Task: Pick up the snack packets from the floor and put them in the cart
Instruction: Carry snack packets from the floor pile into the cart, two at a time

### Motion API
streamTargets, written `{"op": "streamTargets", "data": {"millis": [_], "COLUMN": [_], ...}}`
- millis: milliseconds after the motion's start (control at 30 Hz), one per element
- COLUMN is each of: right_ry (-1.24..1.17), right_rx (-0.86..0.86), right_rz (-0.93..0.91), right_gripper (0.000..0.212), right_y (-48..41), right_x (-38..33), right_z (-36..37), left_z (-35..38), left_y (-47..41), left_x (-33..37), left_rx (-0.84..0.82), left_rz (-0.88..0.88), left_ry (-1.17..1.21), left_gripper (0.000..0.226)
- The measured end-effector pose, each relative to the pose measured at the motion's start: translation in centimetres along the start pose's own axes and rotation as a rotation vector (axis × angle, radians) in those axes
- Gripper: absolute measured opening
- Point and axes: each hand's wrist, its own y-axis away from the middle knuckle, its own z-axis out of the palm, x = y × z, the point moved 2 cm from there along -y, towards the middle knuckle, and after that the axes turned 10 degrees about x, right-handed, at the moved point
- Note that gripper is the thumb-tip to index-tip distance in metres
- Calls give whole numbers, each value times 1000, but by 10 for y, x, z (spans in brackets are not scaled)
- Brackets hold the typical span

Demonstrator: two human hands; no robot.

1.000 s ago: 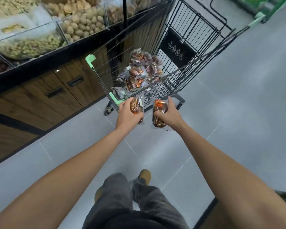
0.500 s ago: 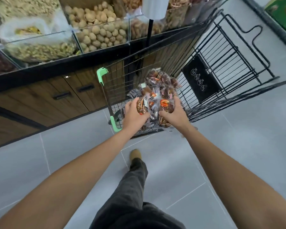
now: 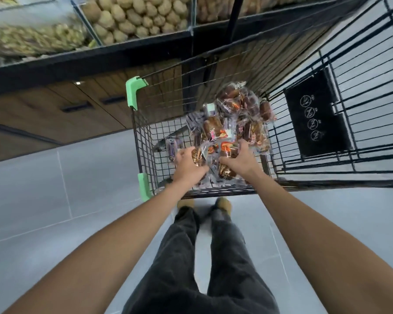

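Both hands have moved down inside the cart [image 3: 143, 141], onto the pile of packets [image 3: 236, 114]. Fingers of the left hand [image 3: 187, 165] grip one snack packet [image 3: 197, 157], and those of the right hand [image 3: 241, 160] grip a second packet [image 3: 227, 156]. Probably only the release remains.

No word or number can be read. A black placard [image 3: 317, 116] hanging on the wire flap at the right of the cart [image 3: 145, 141] carries four round white pictogram signs in a column, each too small to make out. The snack packets [image 3: 232, 123] inside the cart bear pink and orange printed labels, all blurred and illegible.
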Motion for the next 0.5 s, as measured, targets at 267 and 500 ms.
{"op": "streamTargets", "data": {"millis": [267, 500], "right_ry": [55, 190], "right_rx": [-178, -300], "right_rz": [93, 123], "right_gripper": [92, 91], "right_y": [-66, -101], "right_x": [32, 52], "right_z": [24, 47], "left_z": [48, 71], "left_y": [-37, -58], "left_x": [-9, -22], "left_rx": [-44, -39], "left_rz": [-226, -407], "left_ry": [16, 4], "left_gripper": [73, 85]}}
